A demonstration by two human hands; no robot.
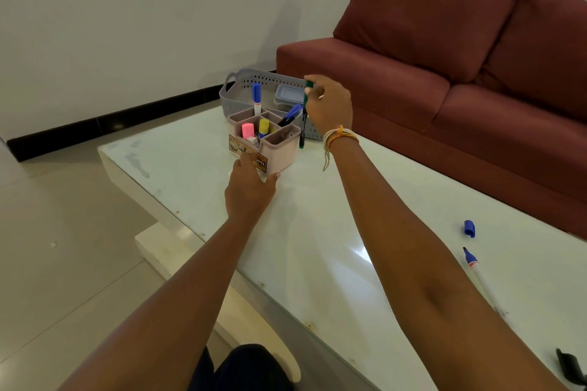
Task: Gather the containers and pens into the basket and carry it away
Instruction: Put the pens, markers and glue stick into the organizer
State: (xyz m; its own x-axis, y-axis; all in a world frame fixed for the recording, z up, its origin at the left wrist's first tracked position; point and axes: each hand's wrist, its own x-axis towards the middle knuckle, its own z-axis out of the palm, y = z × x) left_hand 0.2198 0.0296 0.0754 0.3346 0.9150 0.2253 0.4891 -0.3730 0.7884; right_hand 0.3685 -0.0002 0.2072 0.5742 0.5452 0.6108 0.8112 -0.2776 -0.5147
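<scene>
Organizer (275, 149): pink, divided into compartments, set on the white table (317, 247) just in front of the basket; highlighters and markers are held in it.
Left hand (251, 187): pressed against the organizer's near corner, fingers curled round it.
Basket (241, 86): grey, perforated; a lidded container (289, 95) is kept inside.
Right hand (330, 105): a green pen (303, 124) is pinched upright beside the organizer.
Blue cap (469, 228) and uncapped pen (473, 263): left lying well apart, far right.

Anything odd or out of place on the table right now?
Yes. A blue pen cap lies loose on the white glass table, apart from an uncapped clear-barrelled pen with a blue tip just nearer the camera. Both lie far from the grey perforated plastic basket.
</scene>
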